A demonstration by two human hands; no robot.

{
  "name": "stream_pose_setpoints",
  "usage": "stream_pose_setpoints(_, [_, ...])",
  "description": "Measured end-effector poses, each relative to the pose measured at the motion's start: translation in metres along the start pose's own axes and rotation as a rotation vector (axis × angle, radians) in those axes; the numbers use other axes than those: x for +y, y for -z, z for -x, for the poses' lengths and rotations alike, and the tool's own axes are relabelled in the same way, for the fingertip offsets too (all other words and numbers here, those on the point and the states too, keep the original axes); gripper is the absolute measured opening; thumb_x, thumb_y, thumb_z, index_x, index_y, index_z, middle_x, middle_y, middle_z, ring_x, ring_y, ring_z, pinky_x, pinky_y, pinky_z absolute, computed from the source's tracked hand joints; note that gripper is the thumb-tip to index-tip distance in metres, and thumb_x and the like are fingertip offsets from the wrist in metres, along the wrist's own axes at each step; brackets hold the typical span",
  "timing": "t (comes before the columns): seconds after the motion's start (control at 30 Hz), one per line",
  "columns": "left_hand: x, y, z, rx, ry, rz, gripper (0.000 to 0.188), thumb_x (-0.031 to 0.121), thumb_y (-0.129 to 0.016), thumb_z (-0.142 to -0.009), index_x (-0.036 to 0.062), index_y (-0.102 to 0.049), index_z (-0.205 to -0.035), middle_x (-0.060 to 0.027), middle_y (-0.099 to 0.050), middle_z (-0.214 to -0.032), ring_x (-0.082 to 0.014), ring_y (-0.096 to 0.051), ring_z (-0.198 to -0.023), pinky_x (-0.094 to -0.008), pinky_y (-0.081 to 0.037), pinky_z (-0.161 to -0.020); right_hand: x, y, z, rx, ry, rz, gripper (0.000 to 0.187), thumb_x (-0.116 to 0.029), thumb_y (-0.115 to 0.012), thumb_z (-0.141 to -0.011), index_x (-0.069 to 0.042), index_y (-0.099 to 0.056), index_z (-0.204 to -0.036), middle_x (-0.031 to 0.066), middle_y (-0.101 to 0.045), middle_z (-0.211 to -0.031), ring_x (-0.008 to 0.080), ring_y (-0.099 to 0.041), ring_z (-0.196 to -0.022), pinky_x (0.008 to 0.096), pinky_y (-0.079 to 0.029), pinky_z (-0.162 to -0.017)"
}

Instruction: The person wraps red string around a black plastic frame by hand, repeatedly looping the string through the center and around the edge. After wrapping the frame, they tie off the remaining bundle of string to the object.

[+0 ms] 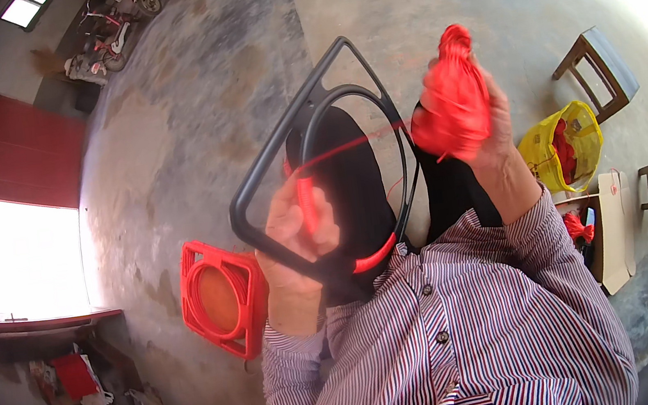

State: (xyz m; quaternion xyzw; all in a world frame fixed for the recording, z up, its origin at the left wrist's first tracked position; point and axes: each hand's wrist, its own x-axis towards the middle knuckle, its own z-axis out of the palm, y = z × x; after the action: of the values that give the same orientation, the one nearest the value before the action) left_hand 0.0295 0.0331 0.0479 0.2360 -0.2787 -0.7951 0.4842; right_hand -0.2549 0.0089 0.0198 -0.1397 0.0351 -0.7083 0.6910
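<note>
My left hand [294,227] is closed round the black frame [268,160], a squarish outer rim with a round ring inside it. Red cord is wound tightly along part of that ring, both under my left fingers and at the lower right. In my right hand [497,116] is a thick bundle of red cord [455,101], raised over my right thigh and blurred by motion. A single strand runs from the bundle across to the ring near my left fingers. The frame rests over my lap, tilted, and my left palm partly hides its lower left side.
A finished-looking red frame [226,299] lies to the left of my legs. At right stand a yellow basket [535,144] with red material inside, two stools [612,71], and an open cardboard box [616,232]. Parked bikes [111,46] stand far left; cluttered shelves [76,386] are lower left.
</note>
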Motion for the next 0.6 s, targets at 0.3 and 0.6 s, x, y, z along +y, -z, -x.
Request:
stream_pose_setpoints(0.3, [0.010, 0.014, 0.009, -0.009, -0.051, -0.019, 0.027, 0.018, -0.059, -0.093, 0.0046, -0.058, -0.116, -0.0122, -0.056, -0.084, -0.0140, -0.042, -0.053, -0.0243, -0.031, -0.042, 0.042, 0.078, 0.027, 0.016, -0.099, 1.601, 0.032, -0.019, -0.071, -0.084, 0.000, -0.052, -0.101, 0.0134, -0.066, -0.083, 0.0197, -0.064, -0.075, 0.0336, -0.050, -0.067])
stream_pose_setpoints(0.6, [0.003, -0.025, 0.005, -0.017, -0.014, -0.254, 0.047, 0.027, -0.058, -0.094, -0.0035, -0.051, -0.130, -0.0209, -0.063, -0.105, -0.0138, -0.050, -0.056, -0.0252, -0.036, -0.043, 0.062, 0.041, 0.030, -0.144, -0.067, 1.894, 0.042, -0.029, -0.073, -0.081, -0.002, -0.052, -0.105, 0.0170, -0.066, -0.082, 0.0306, -0.067, -0.075, 0.0392, -0.052, -0.066])
